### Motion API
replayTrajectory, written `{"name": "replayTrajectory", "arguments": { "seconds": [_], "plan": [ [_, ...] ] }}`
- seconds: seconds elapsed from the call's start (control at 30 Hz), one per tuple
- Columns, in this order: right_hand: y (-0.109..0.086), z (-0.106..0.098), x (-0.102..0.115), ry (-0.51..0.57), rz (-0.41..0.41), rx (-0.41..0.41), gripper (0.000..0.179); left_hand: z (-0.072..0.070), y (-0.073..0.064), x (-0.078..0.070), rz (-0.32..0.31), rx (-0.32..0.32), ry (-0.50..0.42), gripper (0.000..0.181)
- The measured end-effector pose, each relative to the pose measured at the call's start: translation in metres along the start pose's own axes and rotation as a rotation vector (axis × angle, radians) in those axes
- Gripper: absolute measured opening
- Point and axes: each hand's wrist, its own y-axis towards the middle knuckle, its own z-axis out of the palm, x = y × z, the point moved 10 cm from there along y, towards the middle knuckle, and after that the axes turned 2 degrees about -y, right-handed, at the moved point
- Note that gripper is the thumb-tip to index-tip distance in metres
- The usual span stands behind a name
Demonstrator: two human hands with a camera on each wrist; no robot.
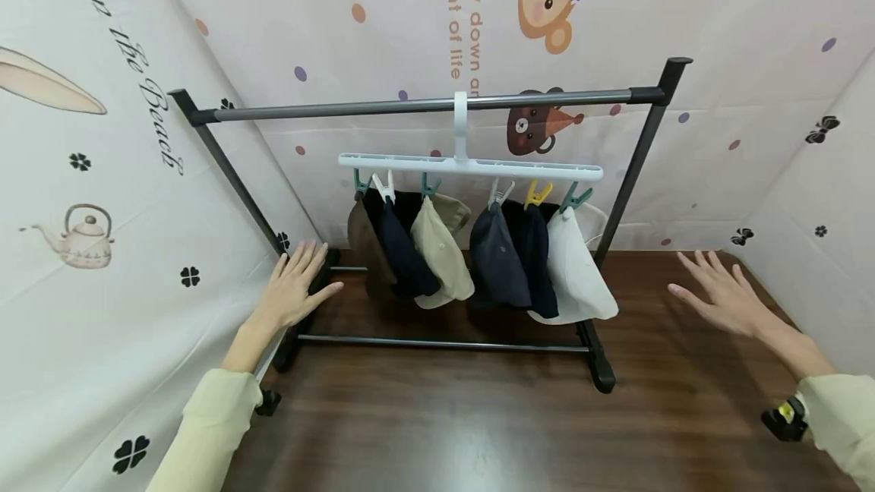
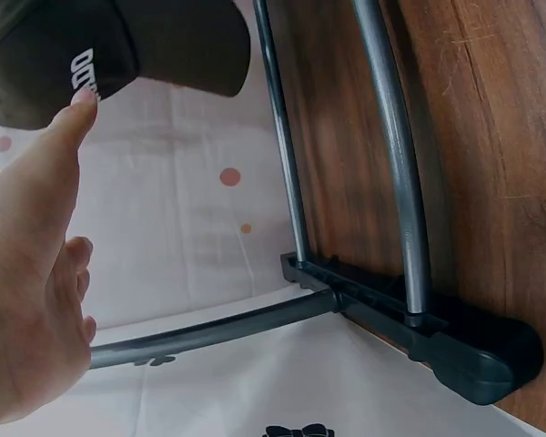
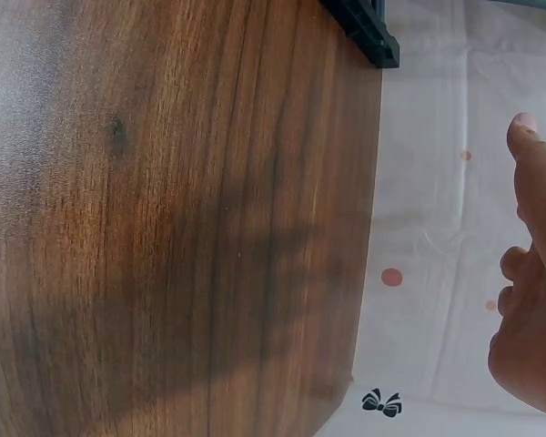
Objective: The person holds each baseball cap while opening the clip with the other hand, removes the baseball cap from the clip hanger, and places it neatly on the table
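A light blue clip hanger hangs by its hook from the top bar of a small black and grey rack. Clothes pegs in green, white and yellow hold several caps below it: a brown cap at the left, navy ones, a beige cap, a grey-blue cap and a white cap at the right. My left hand is spread beside the rack's left post, holding nothing. Well right of the rack, my right hand is spread over the wood surface, also holding nothing.
Printed white cloth walls in the back and both sides. The rack stands on a dark brown wood surface, its black right foot pointing forward. A lower crossbar joins the feet.
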Motion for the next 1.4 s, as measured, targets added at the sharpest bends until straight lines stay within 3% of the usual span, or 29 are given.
{"name": "replayTrajectory", "arguments": {
  "seconds": [0.13,0.37,0.73,1.03,1.13,1.3,1.4],
  "plan": [
    [-0.005,0.005,-0.005,0.008,0.023,0.019,0.076,0.007,0.002,-0.001,-0.006,0.011,0.004,0.088],
    [-0.007,0.005,-0.003,0.005,0.033,0.020,0.076,-0.001,0.011,-0.004,0.008,-0.006,-0.007,0.088],
    [-0.009,0.002,-0.001,0.024,0.028,0.054,0.073,-0.042,0.045,-0.014,0.049,-0.082,-0.047,0.089],
    [-0.010,0.002,0.002,0.019,0.028,0.049,0.073,-0.073,0.077,-0.042,0.136,-0.198,-0.141,0.070],
    [-0.010,0.000,0.003,0.011,0.028,0.048,0.072,-0.078,0.084,-0.050,0.128,-0.191,-0.276,0.063],
    [-0.009,-0.008,0.009,0.013,0.009,0.040,0.071,-0.081,0.092,-0.059,0.073,-0.139,-0.736,0.056],
    [-0.007,-0.011,0.015,0.019,-0.015,0.035,0.070,-0.084,0.095,-0.063,0.037,-0.147,-0.927,0.055]
  ]
}}
